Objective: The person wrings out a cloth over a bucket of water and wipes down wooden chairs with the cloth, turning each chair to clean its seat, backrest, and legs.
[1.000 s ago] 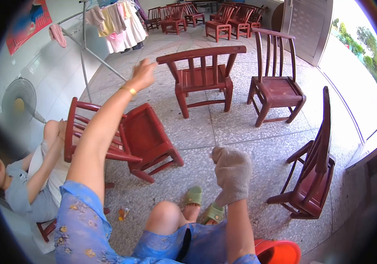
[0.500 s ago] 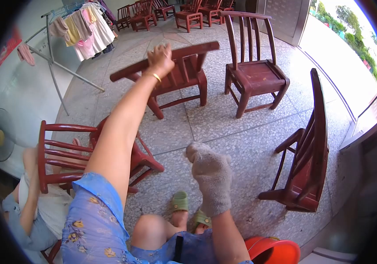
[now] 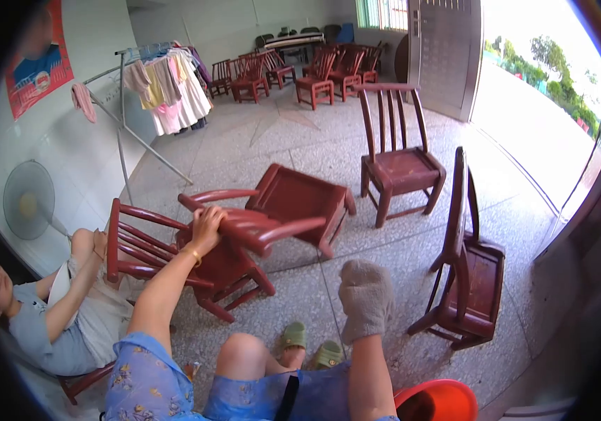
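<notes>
My left hand (image 3: 207, 230), with a gold bracelet at the wrist, is closed around the back of a dark red wooden chair (image 3: 297, 200). That chair leans with its backrest toward me and its seat facing up. A grey-beige towelling mitt (image 3: 367, 298) covers my right hand, which hides the fingers; it hovers in front of my knees, apart from the chairs. Beside my left forearm, a second red chair (image 3: 223, 270) stands close to the tilted one, partly behind my arm.
Another red chair (image 3: 402, 172) stands ahead, and one more (image 3: 479, 288) is at right. A red bucket (image 3: 448, 403) sits by my right leg. At left, a person (image 3: 69, 316) sits near a fan (image 3: 29, 200). Behind are a clothes rack (image 3: 123, 133), several chairs and an open metal door (image 3: 444, 59).
My left hand has drawn the chair's backrest toward me and down, so its seat now shows. The mitt stays off the chairs. My view has tipped upward.
</notes>
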A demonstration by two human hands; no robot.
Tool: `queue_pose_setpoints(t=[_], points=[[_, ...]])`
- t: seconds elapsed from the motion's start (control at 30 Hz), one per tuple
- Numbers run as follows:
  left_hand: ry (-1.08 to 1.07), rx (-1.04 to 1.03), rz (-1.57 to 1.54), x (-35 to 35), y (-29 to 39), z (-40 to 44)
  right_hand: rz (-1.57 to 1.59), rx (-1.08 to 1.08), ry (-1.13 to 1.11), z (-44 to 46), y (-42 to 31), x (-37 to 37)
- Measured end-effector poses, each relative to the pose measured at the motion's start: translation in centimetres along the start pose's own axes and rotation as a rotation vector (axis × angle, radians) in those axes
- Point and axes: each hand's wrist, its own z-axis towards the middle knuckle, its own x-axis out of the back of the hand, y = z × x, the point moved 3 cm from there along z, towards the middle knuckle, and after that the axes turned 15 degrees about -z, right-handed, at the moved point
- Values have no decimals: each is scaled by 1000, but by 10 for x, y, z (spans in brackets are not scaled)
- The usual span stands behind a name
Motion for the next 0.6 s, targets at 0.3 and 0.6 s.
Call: queue_pose_setpoints(t=[0.3,0.6], points=[[150,118,16,74,-34,-23,-319,93,-230,15,0,71],[383,1170,-1053,-6,67,-129,99,93,37,21,-17,66]])
